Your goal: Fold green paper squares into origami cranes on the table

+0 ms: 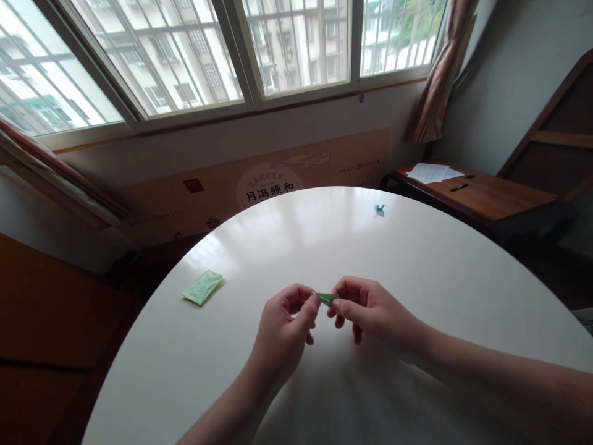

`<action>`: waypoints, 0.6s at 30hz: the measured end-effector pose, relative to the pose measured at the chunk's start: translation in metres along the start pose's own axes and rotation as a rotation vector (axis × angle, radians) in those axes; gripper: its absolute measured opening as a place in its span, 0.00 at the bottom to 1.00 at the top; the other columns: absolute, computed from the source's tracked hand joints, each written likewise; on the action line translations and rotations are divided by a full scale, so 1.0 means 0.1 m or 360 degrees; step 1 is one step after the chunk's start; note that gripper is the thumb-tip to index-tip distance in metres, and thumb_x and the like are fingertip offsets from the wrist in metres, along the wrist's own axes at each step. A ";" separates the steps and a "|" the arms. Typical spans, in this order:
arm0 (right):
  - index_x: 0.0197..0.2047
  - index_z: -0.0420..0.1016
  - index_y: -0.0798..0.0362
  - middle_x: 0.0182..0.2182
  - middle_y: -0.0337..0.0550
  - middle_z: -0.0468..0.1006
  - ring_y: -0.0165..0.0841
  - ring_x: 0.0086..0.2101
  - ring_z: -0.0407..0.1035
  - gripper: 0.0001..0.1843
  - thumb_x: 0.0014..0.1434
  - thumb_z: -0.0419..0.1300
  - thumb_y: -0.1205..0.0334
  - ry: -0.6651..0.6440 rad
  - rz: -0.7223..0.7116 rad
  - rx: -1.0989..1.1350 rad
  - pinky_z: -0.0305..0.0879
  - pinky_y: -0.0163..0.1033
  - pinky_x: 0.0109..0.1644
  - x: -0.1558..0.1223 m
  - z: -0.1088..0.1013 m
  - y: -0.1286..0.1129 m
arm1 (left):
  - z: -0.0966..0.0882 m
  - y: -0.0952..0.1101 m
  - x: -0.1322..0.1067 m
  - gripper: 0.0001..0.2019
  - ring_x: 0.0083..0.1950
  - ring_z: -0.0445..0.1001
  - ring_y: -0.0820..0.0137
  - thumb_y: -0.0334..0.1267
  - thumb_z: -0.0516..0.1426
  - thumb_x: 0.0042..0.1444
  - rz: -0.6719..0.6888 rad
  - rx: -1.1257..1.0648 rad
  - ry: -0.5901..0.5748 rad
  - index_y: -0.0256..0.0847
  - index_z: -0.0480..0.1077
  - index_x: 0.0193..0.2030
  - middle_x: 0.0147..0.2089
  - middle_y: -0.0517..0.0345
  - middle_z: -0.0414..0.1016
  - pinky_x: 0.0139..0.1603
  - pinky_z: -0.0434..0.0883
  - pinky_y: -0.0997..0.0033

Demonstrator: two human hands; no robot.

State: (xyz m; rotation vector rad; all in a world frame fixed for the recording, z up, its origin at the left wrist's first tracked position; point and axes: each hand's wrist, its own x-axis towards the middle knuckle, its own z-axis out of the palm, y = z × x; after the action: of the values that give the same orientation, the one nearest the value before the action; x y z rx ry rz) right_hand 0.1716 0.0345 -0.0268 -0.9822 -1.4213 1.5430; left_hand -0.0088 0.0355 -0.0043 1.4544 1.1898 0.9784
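Note:
Above the near middle of a round white table (pixel 194 364), a small piece of folded green paper (pixel 327 299) is held between my two hands. My left hand (pixel 288 321) pinches its left end between thumb and forefinger, while my right hand (pixel 365 304) grips the right end the same way. The other fingers of both hands curl loosely below. Parts of the paper are hidden under the fingertips. To the left on the tabletop lies a light green flat packet (pixel 202 288), creased on its surface. A tiny teal folded figure (pixel 380 210) sits near the far edge.
Beyond the table's right far side stands a wooden table (pixel 504 191) bearing white papers (pixel 428 173) and a dark pen (pixel 459 187). A printed cardboard panel (pixel 185 204) leans below the barred windows. Curtains (pixel 440 86) hang at both sides. An orange-brown surface (pixel 41 303) is at left.

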 end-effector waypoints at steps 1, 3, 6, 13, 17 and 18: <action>0.37 0.74 0.53 0.33 0.43 0.78 0.34 0.32 0.73 0.12 0.62 0.63 0.52 0.0013 -0.0010 0.0019 0.66 0.30 0.22 0.00 0.00 -0.01 | 0.00 -0.01 0.00 0.12 0.23 0.64 0.76 0.45 0.59 0.58 -0.0006 0.0002 -0.0013 0.36 0.72 0.32 0.26 0.60 0.69 0.18 0.67 0.79; 0.37 0.73 0.53 0.32 0.43 0.78 0.34 0.32 0.73 0.12 0.62 0.63 0.53 0.0065 -0.0024 0.0052 0.66 0.30 0.22 0.00 -0.01 -0.03 | 0.00 -0.02 0.00 0.12 0.24 0.64 0.75 0.45 0.59 0.58 -0.0025 0.0017 -0.0062 0.37 0.71 0.32 0.26 0.61 0.68 0.18 0.68 0.79; 0.36 0.73 0.53 0.31 0.42 0.77 0.33 0.31 0.72 0.10 0.62 0.63 0.55 0.0149 -0.0043 0.0094 0.66 0.30 0.23 0.01 -0.03 -0.05 | -0.01 -0.03 -0.01 0.11 0.25 0.64 0.74 0.44 0.59 0.58 -0.0051 0.0065 -0.0136 0.37 0.71 0.34 0.25 0.61 0.66 0.20 0.69 0.77; 0.36 0.76 0.54 0.28 0.41 0.76 0.32 0.30 0.71 0.11 0.61 0.64 0.55 0.0089 -0.0042 -0.0057 0.64 0.30 0.22 0.02 -0.04 -0.04 | -0.03 0.00 -0.03 0.12 0.31 0.70 0.69 0.46 0.61 0.58 0.0121 0.0298 -0.0107 0.37 0.76 0.39 0.33 0.53 0.75 0.24 0.71 0.75; 0.38 0.78 0.55 0.28 0.41 0.75 0.33 0.30 0.70 0.12 0.60 0.66 0.53 0.0033 -0.0044 0.0035 0.65 0.30 0.23 0.00 -0.02 -0.04 | -0.01 0.03 -0.02 0.14 0.28 0.69 0.71 0.47 0.62 0.56 0.0051 0.0246 -0.0076 0.36 0.76 0.32 0.29 0.54 0.75 0.23 0.70 0.75; 0.39 0.78 0.55 0.28 0.42 0.76 0.33 0.31 0.71 0.12 0.59 0.66 0.53 0.0018 -0.0050 0.0084 0.66 0.30 0.23 0.00 -0.02 -0.04 | 0.00 0.04 -0.02 0.14 0.27 0.68 0.71 0.47 0.63 0.56 0.0014 0.0148 -0.0067 0.36 0.76 0.32 0.27 0.56 0.73 0.22 0.70 0.76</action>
State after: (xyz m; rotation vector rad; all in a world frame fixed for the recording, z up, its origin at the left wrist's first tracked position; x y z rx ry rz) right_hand 0.1733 0.0350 -0.0233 -0.9316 -1.3748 1.5420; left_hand -0.0087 0.0337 0.0000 1.5473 1.2128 0.9041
